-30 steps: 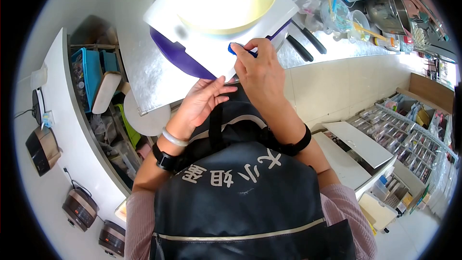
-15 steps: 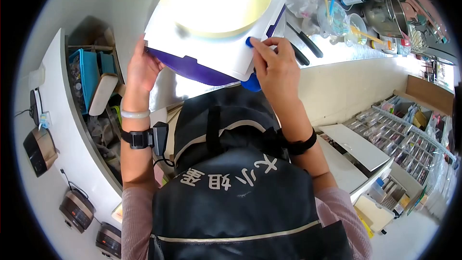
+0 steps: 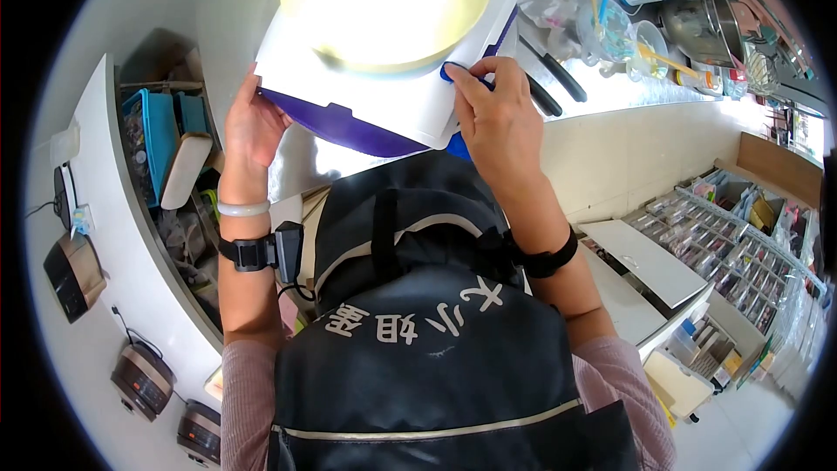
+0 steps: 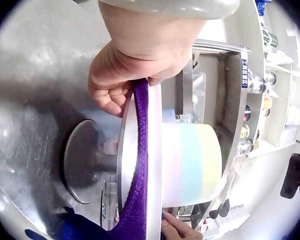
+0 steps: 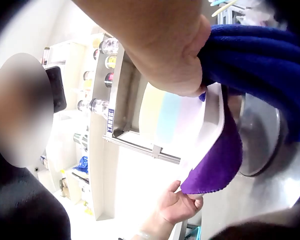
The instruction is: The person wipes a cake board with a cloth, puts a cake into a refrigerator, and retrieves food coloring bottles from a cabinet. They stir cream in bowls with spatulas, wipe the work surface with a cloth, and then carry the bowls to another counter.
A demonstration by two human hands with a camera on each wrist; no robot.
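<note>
A round cake point(image 3: 388, 4) with pastel yellow, blue and pink bands stands on a white cake board point(image 3: 375, 105). Under the board lies a purple mat point(image 3: 340, 126), on top of a metal turntable point(image 4: 80, 165). At the board's left corner my left hand point(image 3: 255, 126) grips the edge, its fingers curled below the mat and its thumb on the board side. My right hand point(image 3: 501, 118) pinches a dark blue cloth point(image 5: 260, 60) and presses a bit of it on the board beside the cake. The rest of the cloth hangs down beyond the board's edge.
Two black-handled tools point(image 3: 562, 78) lie on the metal worktop to the right. Beyond them are clear cups point(image 3: 602, 30) with spatulas and a metal bowl point(image 3: 706, 22). On the left are shelves with a blue bin point(image 3: 153, 148). A black apron point(image 3: 418, 323) is close below.
My left hand has gone from the board's front corner to its left corner and taken hold there. The board has turned a little; my right hand has shifted right with the cloth.
</note>
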